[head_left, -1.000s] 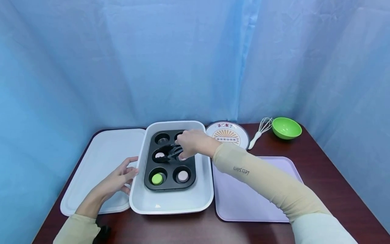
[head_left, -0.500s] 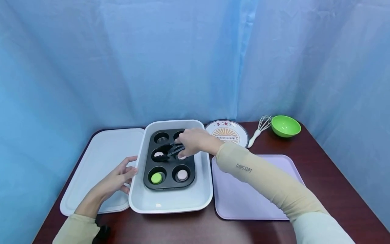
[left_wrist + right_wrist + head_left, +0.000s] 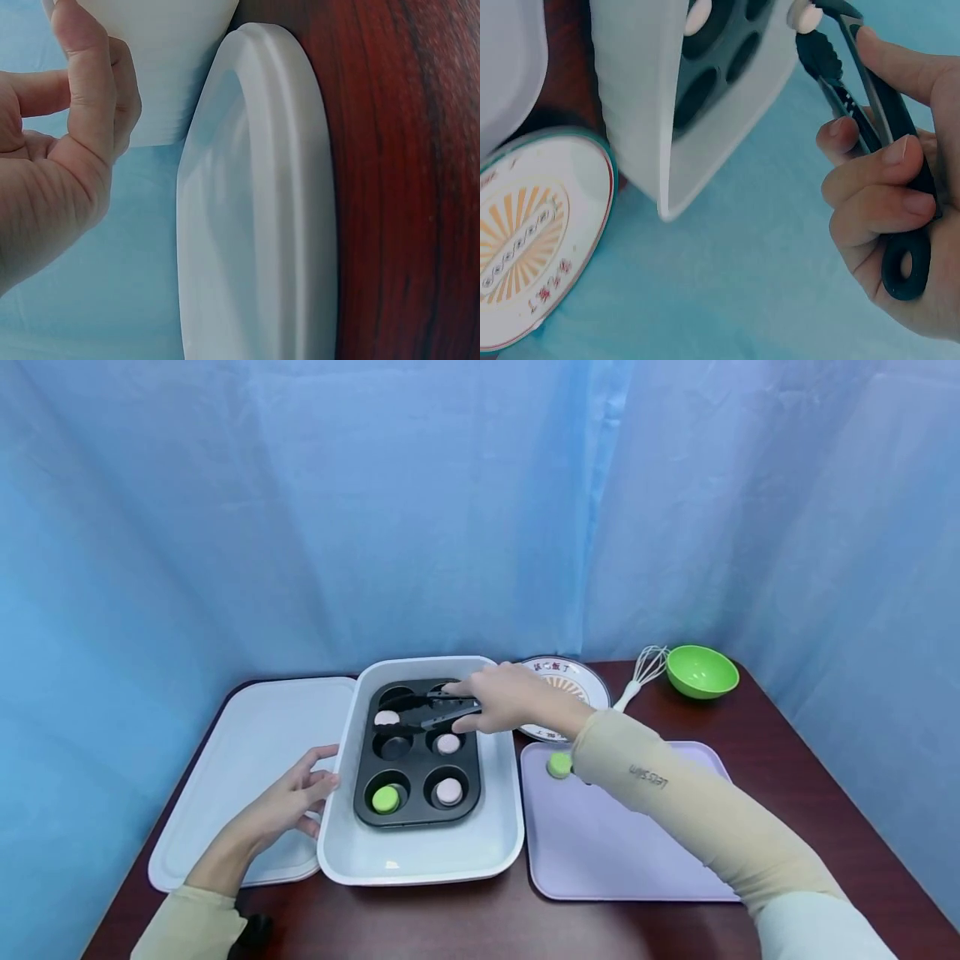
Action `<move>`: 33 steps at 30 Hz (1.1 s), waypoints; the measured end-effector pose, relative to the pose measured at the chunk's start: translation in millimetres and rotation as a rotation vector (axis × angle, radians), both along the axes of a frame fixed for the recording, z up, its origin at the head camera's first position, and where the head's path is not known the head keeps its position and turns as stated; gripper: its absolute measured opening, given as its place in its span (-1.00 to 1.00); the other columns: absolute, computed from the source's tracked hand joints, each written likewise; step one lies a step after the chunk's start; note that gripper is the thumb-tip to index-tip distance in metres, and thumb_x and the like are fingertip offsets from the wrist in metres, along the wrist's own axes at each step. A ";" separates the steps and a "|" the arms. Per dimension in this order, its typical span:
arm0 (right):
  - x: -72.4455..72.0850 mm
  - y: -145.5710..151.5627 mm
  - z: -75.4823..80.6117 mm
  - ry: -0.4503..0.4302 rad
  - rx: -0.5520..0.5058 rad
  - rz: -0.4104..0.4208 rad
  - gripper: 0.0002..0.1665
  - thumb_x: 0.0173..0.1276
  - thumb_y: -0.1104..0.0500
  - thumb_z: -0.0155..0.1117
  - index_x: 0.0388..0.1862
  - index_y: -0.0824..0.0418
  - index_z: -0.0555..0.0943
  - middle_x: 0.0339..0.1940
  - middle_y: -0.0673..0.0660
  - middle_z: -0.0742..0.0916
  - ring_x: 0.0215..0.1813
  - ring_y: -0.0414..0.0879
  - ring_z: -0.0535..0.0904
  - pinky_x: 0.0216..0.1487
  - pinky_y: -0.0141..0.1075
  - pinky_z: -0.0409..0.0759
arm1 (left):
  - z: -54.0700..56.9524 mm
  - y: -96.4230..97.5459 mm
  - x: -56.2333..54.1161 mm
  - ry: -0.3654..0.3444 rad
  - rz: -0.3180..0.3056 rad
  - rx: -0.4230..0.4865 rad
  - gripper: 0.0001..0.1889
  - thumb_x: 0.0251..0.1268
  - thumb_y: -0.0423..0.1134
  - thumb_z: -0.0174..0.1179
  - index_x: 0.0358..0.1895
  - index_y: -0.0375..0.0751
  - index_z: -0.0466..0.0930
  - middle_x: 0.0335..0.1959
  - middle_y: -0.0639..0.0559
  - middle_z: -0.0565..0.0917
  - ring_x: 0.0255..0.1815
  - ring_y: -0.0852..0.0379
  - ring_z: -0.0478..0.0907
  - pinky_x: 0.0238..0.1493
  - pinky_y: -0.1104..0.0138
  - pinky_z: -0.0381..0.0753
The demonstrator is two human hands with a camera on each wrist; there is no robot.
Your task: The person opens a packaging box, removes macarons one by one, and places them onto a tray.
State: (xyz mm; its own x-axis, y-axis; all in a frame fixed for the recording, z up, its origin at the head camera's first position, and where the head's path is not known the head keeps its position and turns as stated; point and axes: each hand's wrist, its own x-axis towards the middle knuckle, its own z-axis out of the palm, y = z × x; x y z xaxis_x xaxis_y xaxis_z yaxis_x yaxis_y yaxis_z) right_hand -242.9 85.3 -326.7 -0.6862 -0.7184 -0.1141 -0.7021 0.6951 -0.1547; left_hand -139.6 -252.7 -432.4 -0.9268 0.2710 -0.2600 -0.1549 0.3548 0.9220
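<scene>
My right hand [image 3: 517, 697] grips black tongs [image 3: 885, 97], their tips pinching a pale pink macaron [image 3: 804, 16] raised over the left side of the dark muffin tin [image 3: 416, 817]. In the tin, a green macaron [image 3: 386, 799] lies in the near left cup. Pale pink macarons lie in the near right cup and the middle right cup; the far right cup is mostly hidden by the hand and tongs. The tin sits inside a deep white bin [image 3: 420, 860]. My left hand [image 3: 288, 797] rests its fingertips against the bin's left rim from outside.
Left of the bin lies a white tray [image 3: 255, 760]. To the right, a lilac tray [image 3: 600, 852] bears a green macaron [image 3: 558, 766] beside my sleeve. Behind it are a patterned plate [image 3: 592, 689], a whisk [image 3: 647, 670] and a green bowl [image 3: 702, 672]. A blue curtain [image 3: 450, 527] hangs behind.
The tongs have lifted the pale pink macaron out of the middle left cup; my right hand has moved up and right. The left hand stays still. The lilac tray's green macaron now shows.
</scene>
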 end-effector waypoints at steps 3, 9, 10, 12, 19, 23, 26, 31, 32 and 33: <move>1.0 16.9 7.2 -0.014 -0.082 0.004 -0.25 0.42 -0.25 0.30 0.49 0.00 0.45 -0.15 0.07 0.77 -0.71 -0.21 0.04 -0.62 -0.32 0.19 | -0.1 -1.1 0.5 0.008 0.001 0.003 -0.33 0.57 -0.16 0.10 0.57 -0.16 -0.01 0.14 -0.39 0.57 -0.22 -0.19 0.73 -0.37 0.03 0.76; 6.4 50.8 17.2 0.024 -0.146 0.034 -0.24 0.43 -0.29 0.25 0.50 -0.01 0.44 -0.13 0.09 0.76 -0.51 -0.23 0.38 -0.39 -0.25 0.43 | -0.3 -0.2 -0.2 0.013 0.002 0.003 -0.33 0.57 -0.15 0.10 0.57 -0.13 -0.01 0.16 -0.40 0.56 -0.21 -0.19 0.73 -0.36 0.03 0.76; 7.5 56.1 18.0 0.025 -0.157 0.039 -0.24 0.43 -0.29 0.25 0.50 -0.01 0.44 -0.10 0.08 0.76 -0.49 -0.21 0.40 -0.36 -0.23 0.46 | -0.3 -0.1 -0.1 0.011 0.008 0.000 -0.34 0.57 -0.15 0.10 0.57 -0.12 0.00 0.16 -0.39 0.57 -0.21 -0.19 0.73 -0.37 0.04 0.76; 9.2 67.3 19.0 0.026 -0.186 0.050 -0.24 0.43 -0.29 0.25 0.49 0.00 0.45 0.02 0.07 0.76 -0.48 -0.17 0.42 -0.33 -0.19 0.48 | -0.3 -0.2 -0.1 0.015 0.012 -0.006 -0.34 0.57 -0.15 0.10 0.57 -0.12 0.00 0.16 -0.39 0.57 -0.21 -0.19 0.73 -0.38 0.04 0.76; 17.5 116.5 22.2 0.112 -0.273 0.065 -0.23 0.41 -0.24 0.31 0.49 0.06 0.46 0.36 0.00 0.61 -0.09 -0.17 0.65 0.04 -0.07 0.62 | -1.7 0.1 -0.8 0.017 0.007 -0.005 -0.34 0.58 -0.15 0.09 0.57 -0.10 -0.01 0.15 -0.37 0.58 -0.23 -0.18 0.73 -0.40 0.06 0.75; 27.9 150.7 21.7 0.159 -0.311 0.034 -0.25 0.40 -0.15 0.37 0.49 0.07 0.45 0.05 -0.02 0.75 -0.35 -0.22 0.51 -0.20 -0.21 0.54 | -1.1 1.1 -0.5 0.011 0.007 -0.004 -0.34 0.58 -0.15 0.09 0.57 -0.10 -0.01 0.15 -0.37 0.58 -0.23 -0.17 0.72 -0.39 0.06 0.76; 36.5 177.3 17.2 0.201 -0.339 0.015 -0.25 0.37 -0.06 0.43 0.48 0.10 0.47 -0.08 -0.06 0.74 -0.31 -0.23 0.52 -0.26 -0.25 0.51 | -0.5 1.9 -0.5 0.010 0.008 -0.006 -0.34 0.58 -0.14 0.09 0.58 -0.09 -0.01 0.16 -0.37 0.58 -0.24 -0.17 0.72 -0.39 0.05 0.76; 53.8 222.0 2.2 0.260 -0.366 -0.026 -0.24 0.27 0.07 0.53 0.44 0.13 0.51 0.04 -0.05 0.75 -0.13 -0.26 0.61 -0.13 -0.35 0.55 | -1.0 2.0 0.1 0.018 0.001 -0.003 -0.35 0.59 -0.15 0.08 0.57 -0.10 -0.01 0.12 -0.36 0.60 -0.25 -0.17 0.71 -0.39 0.04 0.75; 57.7 231.2 -1.4 0.268 -0.367 -0.041 -0.23 0.26 0.08 0.54 0.44 0.11 0.51 0.07 -0.08 0.74 -0.12 -0.28 0.61 -0.11 -0.39 0.54 | -1.2 1.6 0.5 0.019 -0.001 -0.002 -0.35 0.59 -0.16 0.08 0.57 -0.10 0.00 0.11 -0.36 0.60 -0.25 -0.17 0.71 -0.39 0.04 0.75; 61.6 240.4 -5.4 0.277 -0.367 -0.062 -0.23 0.24 0.10 0.55 0.43 0.08 0.52 0.10 -0.10 0.73 -0.10 -0.31 0.60 -0.08 -0.43 0.52 | -1.5 1.2 0.9 0.018 -0.002 0.000 -0.36 0.59 -0.16 0.07 0.57 -0.10 0.00 0.10 -0.36 0.60 -0.25 -0.18 0.71 -0.39 0.03 0.76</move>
State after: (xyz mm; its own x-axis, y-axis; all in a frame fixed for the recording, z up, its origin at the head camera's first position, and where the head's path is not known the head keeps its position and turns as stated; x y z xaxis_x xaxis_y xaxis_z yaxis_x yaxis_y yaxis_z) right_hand -181.3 325.6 -332.2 -0.6981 -0.6333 0.3340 -0.7102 0.6717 -0.2108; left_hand -138.7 -251.5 -433.8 -0.9310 0.2725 -0.2430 -0.1374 0.3554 0.9246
